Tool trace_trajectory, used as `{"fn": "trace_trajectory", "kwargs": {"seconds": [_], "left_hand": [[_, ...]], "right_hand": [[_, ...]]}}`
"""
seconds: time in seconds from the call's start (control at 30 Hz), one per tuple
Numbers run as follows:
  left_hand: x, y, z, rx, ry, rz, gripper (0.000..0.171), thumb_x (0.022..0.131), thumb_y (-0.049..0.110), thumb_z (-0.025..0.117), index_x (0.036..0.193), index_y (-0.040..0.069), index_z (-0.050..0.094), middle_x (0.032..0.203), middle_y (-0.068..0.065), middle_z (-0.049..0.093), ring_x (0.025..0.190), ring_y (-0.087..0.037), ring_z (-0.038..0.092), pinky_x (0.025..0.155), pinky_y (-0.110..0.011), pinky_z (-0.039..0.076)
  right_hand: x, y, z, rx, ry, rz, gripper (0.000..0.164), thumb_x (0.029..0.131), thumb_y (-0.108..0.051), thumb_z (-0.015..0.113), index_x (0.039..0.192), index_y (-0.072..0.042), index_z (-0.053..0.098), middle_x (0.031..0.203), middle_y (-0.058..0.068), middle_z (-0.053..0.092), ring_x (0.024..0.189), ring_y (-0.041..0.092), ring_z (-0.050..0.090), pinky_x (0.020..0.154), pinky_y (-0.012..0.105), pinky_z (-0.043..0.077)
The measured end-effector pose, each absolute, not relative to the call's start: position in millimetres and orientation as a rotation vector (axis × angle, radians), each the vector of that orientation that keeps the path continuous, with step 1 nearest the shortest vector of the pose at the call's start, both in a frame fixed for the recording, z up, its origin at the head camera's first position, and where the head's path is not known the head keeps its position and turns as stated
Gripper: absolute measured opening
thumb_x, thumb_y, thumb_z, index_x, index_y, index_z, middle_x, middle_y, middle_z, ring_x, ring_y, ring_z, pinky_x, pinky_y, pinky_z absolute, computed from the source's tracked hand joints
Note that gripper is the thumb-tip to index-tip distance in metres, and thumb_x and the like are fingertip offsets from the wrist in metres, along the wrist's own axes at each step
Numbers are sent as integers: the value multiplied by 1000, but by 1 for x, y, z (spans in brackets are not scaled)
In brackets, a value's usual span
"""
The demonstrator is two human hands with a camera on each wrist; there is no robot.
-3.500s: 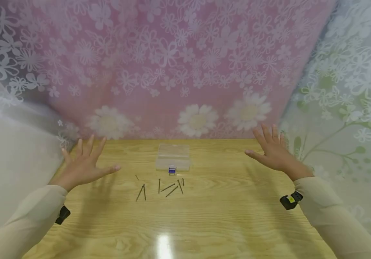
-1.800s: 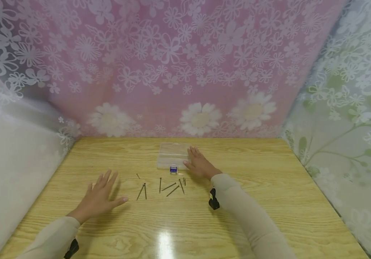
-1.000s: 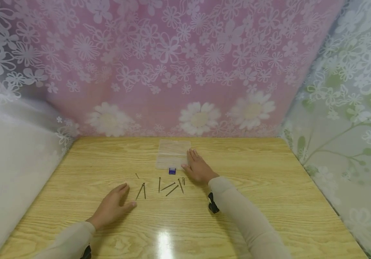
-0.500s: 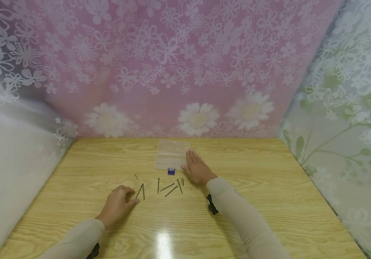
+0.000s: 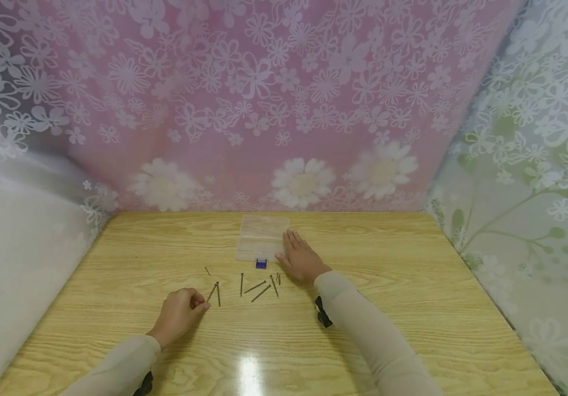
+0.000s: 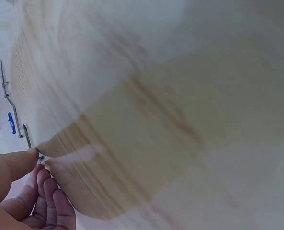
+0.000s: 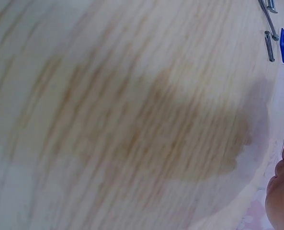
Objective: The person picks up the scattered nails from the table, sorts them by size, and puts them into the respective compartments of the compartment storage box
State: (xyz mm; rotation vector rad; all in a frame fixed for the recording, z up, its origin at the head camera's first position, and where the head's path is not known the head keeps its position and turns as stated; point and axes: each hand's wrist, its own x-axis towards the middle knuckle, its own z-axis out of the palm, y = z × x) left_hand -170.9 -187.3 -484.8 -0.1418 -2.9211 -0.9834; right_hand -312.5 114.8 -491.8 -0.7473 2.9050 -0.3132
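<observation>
Several long, thin metal nails lie in the middle of the table. My left hand (image 5: 177, 313) has curled fingers and pinches the lower end of a nail (image 5: 212, 291) in the left pair, between thumb and fingertips; the left wrist view shows a nail head (image 6: 41, 157) by the thumb. Another nail (image 5: 218, 296) lies right beside it. My right hand (image 5: 301, 258) lies with fairly straight fingers against the right side of a clear plastic box (image 5: 264, 228). A blue latch (image 5: 261, 263) sits at the box's front edge.
More nails, such as a slanted nail (image 5: 261, 293), lie in front of the box. One short nail (image 5: 207, 271) lies apart at the left. The wooden table (image 5: 363, 341) ends at a pink flowered curtain (image 5: 244, 137) behind, with pale sheets on both sides.
From wide apart, my right hand has come to the box's side and stayed there. My left hand has moved right to the left pair of nails, its fingers curling to a pinch.
</observation>
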Motion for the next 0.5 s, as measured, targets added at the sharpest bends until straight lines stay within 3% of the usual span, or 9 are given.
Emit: {"fn": "trace_trajectory", "kwargs": {"seconds": [0.23, 0.5], "left_hand": [[-170, -188, -484, -117, -2918, -996, 12, 86, 7, 70, 75, 5, 66, 65, 1, 60, 54, -9, 46, 48, -22, 37], [-169, -187, -481, -128, -2960, -926, 14, 88, 4, 67, 74, 2, 65, 68, -3, 61, 53, -10, 46, 46, -22, 36]], "right_hand": [[-312, 114, -489, -752, 2906, -297, 71, 104, -50, 20, 153, -1, 4, 160, 17, 1, 147, 28, -2, 118, 44, 7], [-310, 114, -487, -779, 2915, -273, 71, 104, -48, 21, 152, 1, 6, 159, 19, 4, 147, 30, 0, 118, 45, 10]]}}
